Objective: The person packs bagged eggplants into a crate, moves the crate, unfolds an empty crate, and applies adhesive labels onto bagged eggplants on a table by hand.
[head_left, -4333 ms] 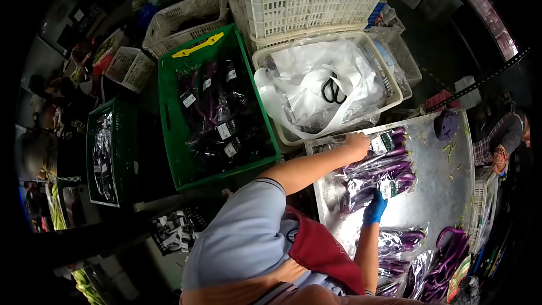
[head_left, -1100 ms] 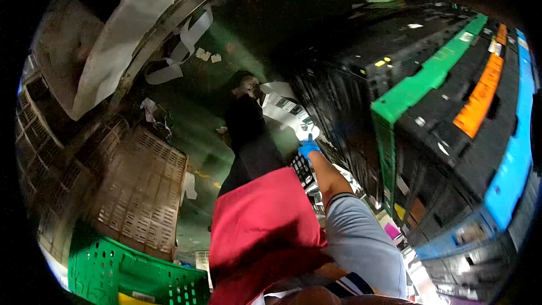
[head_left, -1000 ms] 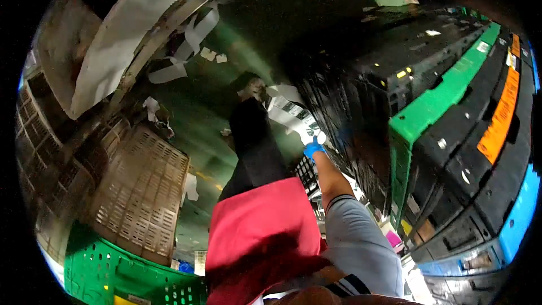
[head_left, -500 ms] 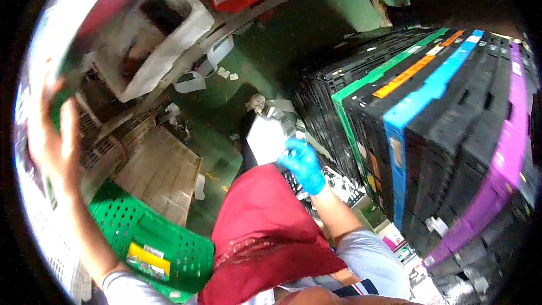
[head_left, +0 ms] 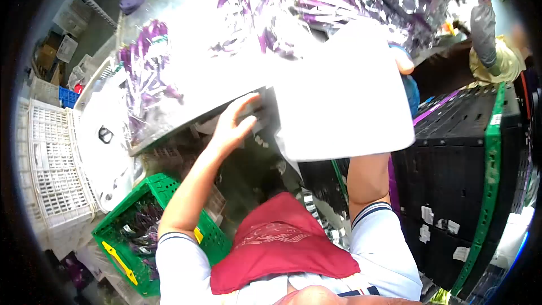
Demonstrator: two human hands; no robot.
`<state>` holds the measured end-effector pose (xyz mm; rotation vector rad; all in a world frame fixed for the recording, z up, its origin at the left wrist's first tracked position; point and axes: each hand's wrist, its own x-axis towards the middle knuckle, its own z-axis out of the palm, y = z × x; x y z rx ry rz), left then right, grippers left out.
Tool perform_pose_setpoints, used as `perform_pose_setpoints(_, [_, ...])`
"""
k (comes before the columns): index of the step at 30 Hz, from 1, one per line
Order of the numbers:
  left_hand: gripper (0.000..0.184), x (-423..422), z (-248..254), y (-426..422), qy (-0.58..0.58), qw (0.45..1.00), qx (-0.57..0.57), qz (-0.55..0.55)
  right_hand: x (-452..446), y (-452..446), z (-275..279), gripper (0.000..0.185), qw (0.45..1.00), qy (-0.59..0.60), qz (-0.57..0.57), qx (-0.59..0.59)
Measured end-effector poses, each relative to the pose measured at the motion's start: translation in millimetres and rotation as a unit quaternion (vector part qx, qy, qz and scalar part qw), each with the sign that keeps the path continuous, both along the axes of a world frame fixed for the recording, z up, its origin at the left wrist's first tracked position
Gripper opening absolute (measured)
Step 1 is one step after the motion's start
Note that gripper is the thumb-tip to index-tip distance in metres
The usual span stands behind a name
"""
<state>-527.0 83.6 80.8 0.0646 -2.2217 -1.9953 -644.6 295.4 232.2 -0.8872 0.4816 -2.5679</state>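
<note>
My right hand, partly in a blue glove, grips the right edge of a large flat white sheet or board with rounded corners. The sheet is held up over the table's near edge, and glare hides its surface. Most of the right hand's fingers are behind it. My left hand holds nothing; its fingers are apart near the edge of the bright table, left of the sheet. Purple items in shiny clear wrapping lie in bunches on the tabletop.
A green crate holding purple packs stands at lower left, beside white plastic baskets. Stacked black crates with a green strip rise on the right. Another person's grey sleeve shows at upper right.
The view has swung from the floor and crates up to the table. My right hand has raised the white sheet from low down; my left hand has come in from the far left.
</note>
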Motion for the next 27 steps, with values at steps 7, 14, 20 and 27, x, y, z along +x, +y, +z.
perform_pose_setpoints(7, [0.070,-13,49,29,-0.035,0.908,0.249,-0.335,-95,-14,21,0.014,0.937,-0.021,0.321,-0.136])
perform_pose_setpoints(14, [0.042,15,64,23,-0.176,0.871,0.257,-0.381,-120,-31,23,0.021,0.949,-0.010,0.311,-0.053])
perform_pose_setpoints(20, [0.033,7,49,-8,-0.199,0.890,0.266,-0.313,-154,-18,19,0.023,0.973,0.023,0.228,0.003])
perform_pose_setpoints(27, [0.035,-25,25,-27,-0.204,0.903,0.223,-0.306,-171,21,60,0.020,0.975,0.030,0.214,0.049])
